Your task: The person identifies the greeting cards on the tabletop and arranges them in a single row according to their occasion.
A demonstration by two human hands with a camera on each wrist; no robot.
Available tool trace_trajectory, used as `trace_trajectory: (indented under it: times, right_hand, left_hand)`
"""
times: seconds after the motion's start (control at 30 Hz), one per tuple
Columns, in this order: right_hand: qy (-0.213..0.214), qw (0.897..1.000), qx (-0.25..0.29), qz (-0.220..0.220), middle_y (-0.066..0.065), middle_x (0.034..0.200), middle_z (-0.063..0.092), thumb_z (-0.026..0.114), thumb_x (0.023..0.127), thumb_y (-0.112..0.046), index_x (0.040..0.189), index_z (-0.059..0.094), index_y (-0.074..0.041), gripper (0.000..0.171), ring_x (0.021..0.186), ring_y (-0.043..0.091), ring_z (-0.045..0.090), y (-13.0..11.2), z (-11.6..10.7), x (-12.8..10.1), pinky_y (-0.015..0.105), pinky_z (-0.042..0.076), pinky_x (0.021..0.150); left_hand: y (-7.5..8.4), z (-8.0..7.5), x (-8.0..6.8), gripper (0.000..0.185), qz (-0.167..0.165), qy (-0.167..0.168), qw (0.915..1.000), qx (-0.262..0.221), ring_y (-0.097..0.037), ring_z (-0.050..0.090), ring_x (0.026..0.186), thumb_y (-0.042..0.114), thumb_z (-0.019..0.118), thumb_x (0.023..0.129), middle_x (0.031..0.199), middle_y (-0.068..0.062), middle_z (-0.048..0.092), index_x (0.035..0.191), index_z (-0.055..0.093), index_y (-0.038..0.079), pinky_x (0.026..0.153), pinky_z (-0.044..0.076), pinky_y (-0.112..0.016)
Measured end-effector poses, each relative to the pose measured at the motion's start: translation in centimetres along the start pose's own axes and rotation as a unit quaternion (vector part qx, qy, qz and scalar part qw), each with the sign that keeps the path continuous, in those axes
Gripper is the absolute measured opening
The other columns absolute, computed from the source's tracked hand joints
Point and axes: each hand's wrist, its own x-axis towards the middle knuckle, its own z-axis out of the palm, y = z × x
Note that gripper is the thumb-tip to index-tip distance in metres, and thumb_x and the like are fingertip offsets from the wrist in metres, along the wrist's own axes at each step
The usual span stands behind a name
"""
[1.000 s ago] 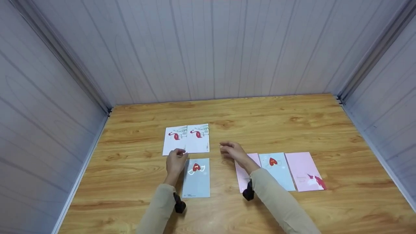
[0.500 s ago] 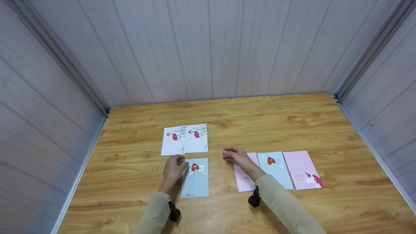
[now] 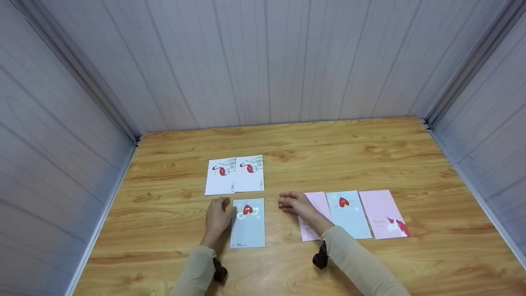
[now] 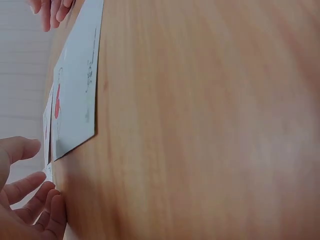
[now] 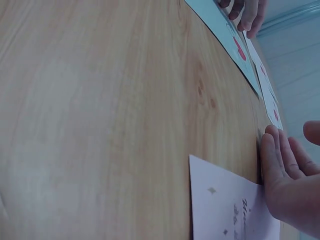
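Hands on wooden table (image 3: 370, 156): left hand (image 3: 218, 217), fingers loosely curled and grasping nothing, touches the left edge of the blue heart card (image 3: 248, 223); right hand (image 3: 296, 203), relaxed, rests on the pink card (image 3: 313, 218) at 3 o'clock.

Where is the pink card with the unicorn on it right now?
In the head view the pink unicorn card lies flat on the table's right half, last in a row of three, right of the blue heart card.
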Motion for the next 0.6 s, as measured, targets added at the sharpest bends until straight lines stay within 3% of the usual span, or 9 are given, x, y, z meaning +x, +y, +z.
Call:
trace_trajectory:
  times: [0.33, 0.6]
  right_hand:
    - [-0.022, 1.000, 0.002, -0.004, 0.022, 0.105, 0.056, 0.050, 0.087, -0.006, 0.117, 0.046, 0.011, 0.035, 0.090, 0.025, 0.058, 0.2, 1.0, -0.2, 0.033, 0.044, 0.079]
    - [-0.028, 1.000, -0.005, -0.004, 0.025, 0.104, 0.055, 0.049, 0.087, -0.004, 0.116, 0.044, 0.014, 0.035, 0.090, 0.028, 0.058, -1.2, 1.4, -1.4, 0.036, 0.044, 0.080]
  left_hand:
    - [0.2, 0.4, 0.5, 0.040, 0.037, -0.021, 0.9961, 0.077, -0.022, 0.041, 0.085, 0.019, 0.067, 0.078, 0.095, -0.008, 0.044, 0.114, 0.058, 0.004, 0.072, 0.036, -0.034]
    - [0.4, 0.5, 0.8, 0.031, 0.033, -0.030, 0.9941, 0.099, -0.022, 0.041, 0.086, 0.017, 0.068, 0.077, 0.095, -0.007, 0.043, 0.106, 0.059, 0.009, 0.070, 0.036, -0.033]
